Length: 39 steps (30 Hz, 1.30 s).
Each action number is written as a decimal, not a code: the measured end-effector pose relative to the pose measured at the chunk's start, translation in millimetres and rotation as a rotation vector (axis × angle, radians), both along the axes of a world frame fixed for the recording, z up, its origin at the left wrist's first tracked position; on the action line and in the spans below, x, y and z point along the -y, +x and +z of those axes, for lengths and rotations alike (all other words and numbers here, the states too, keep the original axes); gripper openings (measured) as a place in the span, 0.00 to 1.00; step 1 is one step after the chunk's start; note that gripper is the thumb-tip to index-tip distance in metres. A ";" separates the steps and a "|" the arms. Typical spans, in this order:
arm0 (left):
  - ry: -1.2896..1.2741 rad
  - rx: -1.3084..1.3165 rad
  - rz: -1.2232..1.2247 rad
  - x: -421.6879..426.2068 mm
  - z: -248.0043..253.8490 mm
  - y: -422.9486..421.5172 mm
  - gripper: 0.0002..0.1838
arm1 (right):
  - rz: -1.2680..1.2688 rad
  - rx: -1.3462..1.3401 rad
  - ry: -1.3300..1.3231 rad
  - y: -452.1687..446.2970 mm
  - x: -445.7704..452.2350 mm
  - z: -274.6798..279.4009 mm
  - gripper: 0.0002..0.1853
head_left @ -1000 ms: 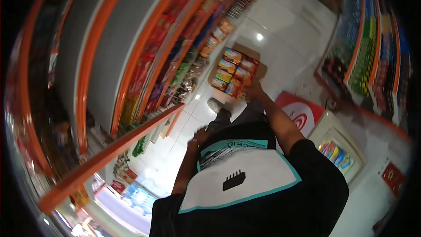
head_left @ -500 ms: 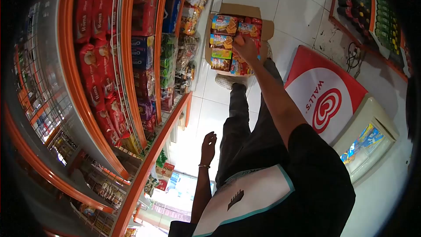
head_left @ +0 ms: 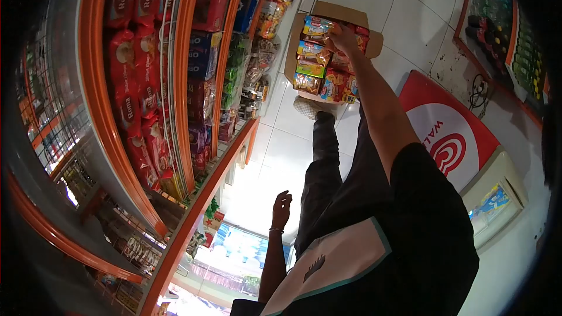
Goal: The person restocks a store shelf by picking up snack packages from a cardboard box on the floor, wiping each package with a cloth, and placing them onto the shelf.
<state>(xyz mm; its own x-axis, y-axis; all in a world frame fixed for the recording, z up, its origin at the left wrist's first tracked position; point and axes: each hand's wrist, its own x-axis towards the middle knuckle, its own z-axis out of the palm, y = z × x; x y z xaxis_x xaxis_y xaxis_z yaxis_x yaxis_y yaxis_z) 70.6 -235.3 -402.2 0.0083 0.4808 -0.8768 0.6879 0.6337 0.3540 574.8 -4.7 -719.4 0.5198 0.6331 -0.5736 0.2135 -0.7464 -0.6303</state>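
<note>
My right hand reaches down into an open cardboard box on the floor. Its fingers are closed at the right end of a blue and yellow biscuit pack in the upper left of the box. More packs fill the box: another blue and yellow one, a green one and red ones. The fingertips are partly hidden against the packs. My left hand hangs by my left leg with a bracelet at the wrist. Its fingers are loosely bent and hold nothing.
Orange-edged shelves with red Roma packs and other snacks line the left side. On the right are a red and white Wall's freezer and a rack of bottles. My shoe stands just below the box.
My right hand has moved up within the box, from the middle packs to the upper left pack. The view has shifted a little. My left hand still hangs at my side.
</note>
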 end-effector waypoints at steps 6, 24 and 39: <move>-0.080 0.004 -0.075 1.1 0.4 9.5 0.19 | -0.095 0.027 0.053 2.8 9.6 24.3 0.31; 0.174 1.005 0.233 -136.3 69.4 203.7 0.54 | -0.134 -1.164 -0.062 -58.3 154.9 396.5 0.13; -0.033 1.326 0.763 -176.6 166.7 228.9 0.34 | 0.578 0.153 0.954 -92.8 97.1 524.8 0.27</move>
